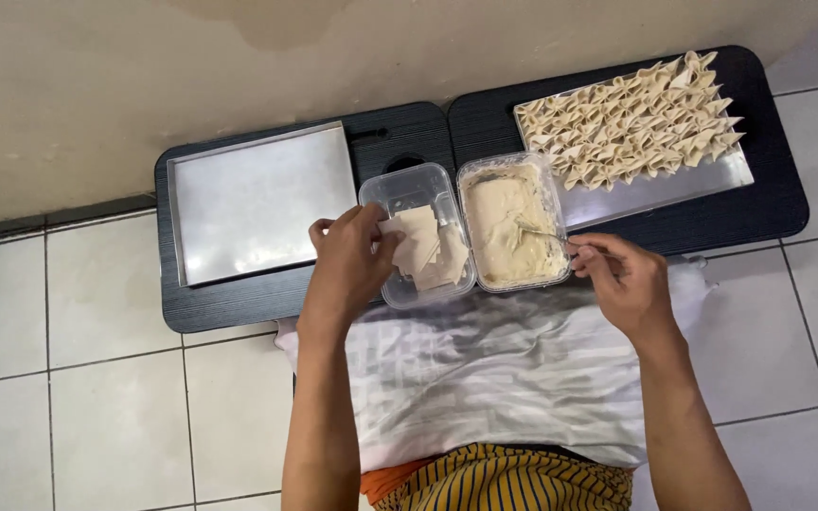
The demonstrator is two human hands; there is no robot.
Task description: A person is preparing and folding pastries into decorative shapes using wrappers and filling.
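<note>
My left hand (347, 260) pinches a pale square dough wrapper (412, 237) at the edge of a clear plastic tub (407, 185) that holds a stack of such wrappers. My right hand (622, 274) grips a metal spoon (537, 232) whose tip rests in the beige filling paste of a second clear tub (513, 227), right beside the first. Both tubs sit at the front of two black lap tables.
An empty metal tray (257, 203) lies on the left black table (239, 308). A second metal tray (674, 185) on the right table carries several folded dumplings (631, 118). A white cloth (494, 378) covers my lap. Tiled floor surrounds the tables; a wall stands behind.
</note>
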